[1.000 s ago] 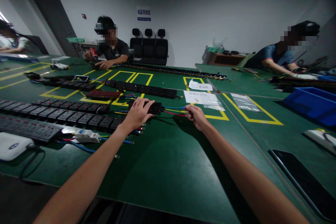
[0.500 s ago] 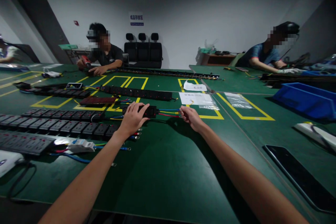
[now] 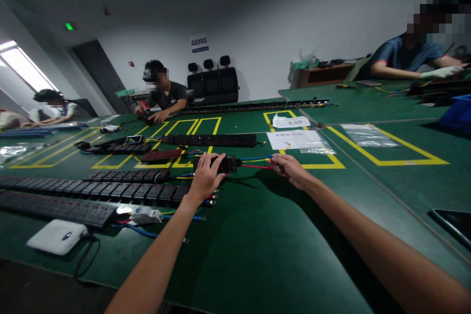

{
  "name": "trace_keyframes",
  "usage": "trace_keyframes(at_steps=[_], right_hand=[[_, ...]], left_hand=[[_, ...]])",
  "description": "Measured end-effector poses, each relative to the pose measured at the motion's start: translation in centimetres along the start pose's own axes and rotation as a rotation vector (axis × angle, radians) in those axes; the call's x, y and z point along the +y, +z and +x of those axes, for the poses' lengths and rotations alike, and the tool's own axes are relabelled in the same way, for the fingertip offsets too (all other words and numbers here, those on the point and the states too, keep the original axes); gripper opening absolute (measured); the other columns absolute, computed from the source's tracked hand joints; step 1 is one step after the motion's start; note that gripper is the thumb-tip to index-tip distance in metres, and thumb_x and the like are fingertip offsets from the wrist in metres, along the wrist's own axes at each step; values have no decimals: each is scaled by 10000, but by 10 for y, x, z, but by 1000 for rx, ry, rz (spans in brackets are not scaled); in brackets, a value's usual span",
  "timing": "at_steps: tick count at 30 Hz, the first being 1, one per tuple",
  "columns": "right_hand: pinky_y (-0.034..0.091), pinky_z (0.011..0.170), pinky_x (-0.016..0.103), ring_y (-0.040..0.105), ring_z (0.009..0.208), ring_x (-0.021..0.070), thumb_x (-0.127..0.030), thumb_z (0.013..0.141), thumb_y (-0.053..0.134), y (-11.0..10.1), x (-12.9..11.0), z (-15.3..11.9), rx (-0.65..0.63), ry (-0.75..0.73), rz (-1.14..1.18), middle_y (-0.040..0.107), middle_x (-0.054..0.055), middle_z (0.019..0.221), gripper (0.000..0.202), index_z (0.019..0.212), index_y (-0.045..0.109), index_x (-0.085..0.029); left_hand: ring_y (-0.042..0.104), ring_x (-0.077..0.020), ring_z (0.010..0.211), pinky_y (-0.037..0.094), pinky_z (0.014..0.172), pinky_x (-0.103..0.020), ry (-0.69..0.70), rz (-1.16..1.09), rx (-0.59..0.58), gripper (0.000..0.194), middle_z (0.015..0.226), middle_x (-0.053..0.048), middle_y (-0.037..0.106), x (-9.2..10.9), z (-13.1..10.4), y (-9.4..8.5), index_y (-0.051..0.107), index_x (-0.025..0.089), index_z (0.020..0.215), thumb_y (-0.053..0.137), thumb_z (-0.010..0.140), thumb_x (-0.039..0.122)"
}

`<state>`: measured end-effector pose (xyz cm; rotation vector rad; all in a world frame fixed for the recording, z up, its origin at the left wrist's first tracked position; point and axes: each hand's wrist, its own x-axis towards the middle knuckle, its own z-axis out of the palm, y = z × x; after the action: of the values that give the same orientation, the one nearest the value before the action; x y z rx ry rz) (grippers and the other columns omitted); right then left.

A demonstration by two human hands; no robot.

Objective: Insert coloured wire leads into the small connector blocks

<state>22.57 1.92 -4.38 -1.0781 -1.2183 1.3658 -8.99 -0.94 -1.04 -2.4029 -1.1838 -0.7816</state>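
Observation:
My left hand (image 3: 206,175) is wrapped over a black socket block (image 3: 231,164), whose right end shows past my fingers. Blue, yellow and red wires (image 3: 253,167) run from that end to the right. My right hand (image 3: 290,169) pinches the far ends of these wires, a little above the green table (image 3: 253,235). Left of my left hand lie rows of black socket strips (image 3: 136,190), with ring-ended wires sticking out at their right ends.
A white box (image 3: 58,237) with a black cable lies at the near left. Papers (image 3: 294,140) and plastic bags (image 3: 370,135) lie beyond my right hand. A phone (image 3: 454,223) and blue bin (image 3: 458,117) are at right. Three people sit across the table.
The head view has turned left and tilted, so the table contents appear shifted right. My left hand still holds the block and my right hand still pinches the wires.

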Motion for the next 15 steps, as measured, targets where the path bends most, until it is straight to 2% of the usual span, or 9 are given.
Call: trace_keyframes(at_steps=[3,6,9,12,15], right_hand=[[189,397,209,337,445,64,-604,683,803,2,0,0,28,-15,30,443,-62,531,461,751,620,-186],[197,387,208,351,445,65,-664,736,743,4,0,0,47,-29,38,475,-43,557,500,735,626,-178],[208,381,213,378,446,74,-694,778,681,5,1,0,50,-42,0,512,-21,581,527,744,661,-169],[235,391,224,408,452,85,-712,809,620,5,3,0,43,-68,-103,528,-7,591,563,734,692,-159],[282,424,237,443,472,97,-718,848,553,7,4,0,27,-112,-223,545,6,596,600,714,706,-154]], left_hand=[[553,-348,1247,382,1162,-629,24,8,-8,648,1266,-145,577,1,1,-4,439,221,1501,693,908,273],[564,-354,1240,409,1131,-625,-10,45,-39,647,1279,-147,586,-1,4,-10,458,234,1493,700,894,269],[569,-351,1235,413,1128,-577,-60,113,-97,617,1284,-163,599,-8,15,-20,509,182,1449,724,879,282],[595,-341,1183,467,1058,-503,-76,184,-222,608,1259,-166,632,-27,32,-36,558,155,1400,753,865,368],[619,-330,1168,509,970,-447,-80,243,-419,583,1261,-146,662,-65,49,-56,581,204,1381,732,867,434]])
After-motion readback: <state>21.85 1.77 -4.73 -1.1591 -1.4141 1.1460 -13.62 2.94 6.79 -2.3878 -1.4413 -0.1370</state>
